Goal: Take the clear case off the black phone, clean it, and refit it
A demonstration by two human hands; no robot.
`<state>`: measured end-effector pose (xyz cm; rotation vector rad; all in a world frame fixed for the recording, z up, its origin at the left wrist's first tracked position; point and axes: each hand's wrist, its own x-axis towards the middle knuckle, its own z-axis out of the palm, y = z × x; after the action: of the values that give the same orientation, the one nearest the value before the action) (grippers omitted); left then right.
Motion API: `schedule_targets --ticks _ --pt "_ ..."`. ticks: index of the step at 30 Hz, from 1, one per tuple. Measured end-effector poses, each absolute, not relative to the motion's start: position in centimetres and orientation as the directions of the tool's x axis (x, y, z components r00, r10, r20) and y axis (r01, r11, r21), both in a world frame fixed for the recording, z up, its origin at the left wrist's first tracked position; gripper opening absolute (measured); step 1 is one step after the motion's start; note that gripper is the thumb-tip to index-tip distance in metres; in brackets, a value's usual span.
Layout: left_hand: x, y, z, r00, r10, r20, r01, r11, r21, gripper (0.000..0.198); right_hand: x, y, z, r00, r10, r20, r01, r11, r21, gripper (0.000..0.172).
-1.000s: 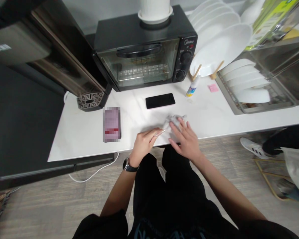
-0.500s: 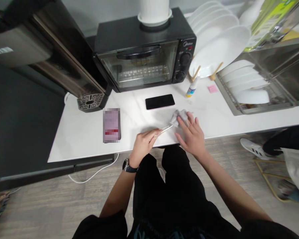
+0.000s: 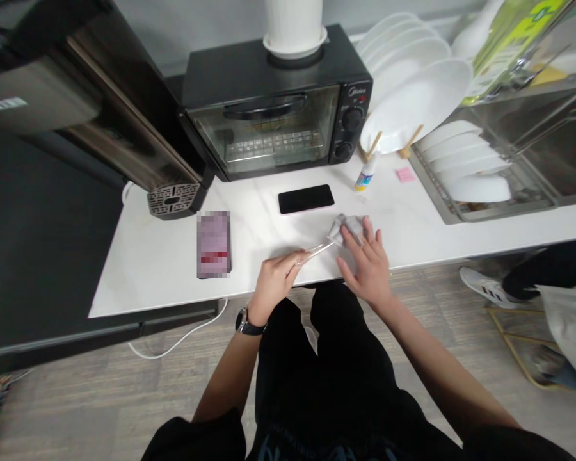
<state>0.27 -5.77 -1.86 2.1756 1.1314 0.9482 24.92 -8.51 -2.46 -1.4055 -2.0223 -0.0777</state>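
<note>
As the left hand [image 3: 275, 280] pinches an indistinct clear object [image 3: 315, 252], the right hand [image 3: 369, 269], splayed, partly hides cloth [image 3: 336, 229].

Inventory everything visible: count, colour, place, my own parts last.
Counter: one, white, centre
Oven: one, black, counter back
Pot: one, white, atop oven
Upright appliance: one, dark, left of oven
Plates: several, white, right of oven
Sink: one, metallic, right
Dishes: several, white, in sink
Green item: count unclear, top right
Phone: one, black, before oven
Pixelated item: one, purple, counter left
Bottle: one, white-and-yellow, before plates
Sticky note: one, pink, left of sink
Cloth: one, pale grey, counter front
Slim item: one, clear, beside cloth
Cable: one, white, under counter
Shoe: one, white, lower right
Stand: one, gold, lower right
Watch: one, black, left wrist
Left hand: one, bare, holding slim item
Right hand: one, bare, on cloth
</note>
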Motion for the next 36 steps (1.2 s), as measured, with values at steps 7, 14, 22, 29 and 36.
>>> schedule_targets --ticks 7,14,22,29,36 --pt "-0.3 -5.4 -3.1 0.417 0.825 0.382 0.589 -0.565 0.577 0.039 20.3 -10.4 -2.9 -0.510 0.693 0.510 0.683 0.686 -0.249 0.066" --pt "0.5 -5.8 -1.6 0.416 0.833 0.365 0.459 -0.539 0.706 0.031 26.3 -8.2 -2.8 -0.131 0.808 0.574 0.871 0.371 -0.322 0.064" --pt "-0.1 -5.6 -2.8 0.402 0.842 0.359 0.593 -0.538 0.599 0.036 20.5 -10.2 -3.1 -0.491 0.664 0.564 0.693 0.690 -0.210 0.059" --pt "0.6 -5.7 -1.7 0.421 0.795 0.437 0.478 -0.604 0.638 0.026 25.7 -8.6 -2.9 -0.231 0.759 0.609 0.864 0.448 -0.230 0.058" --pt "0.2 -5.6 -2.1 0.421 0.802 0.423 0.574 -0.597 0.560 0.033 22.4 -10.0 -3.1 -0.461 0.734 0.499 0.728 0.634 -0.261 0.062"
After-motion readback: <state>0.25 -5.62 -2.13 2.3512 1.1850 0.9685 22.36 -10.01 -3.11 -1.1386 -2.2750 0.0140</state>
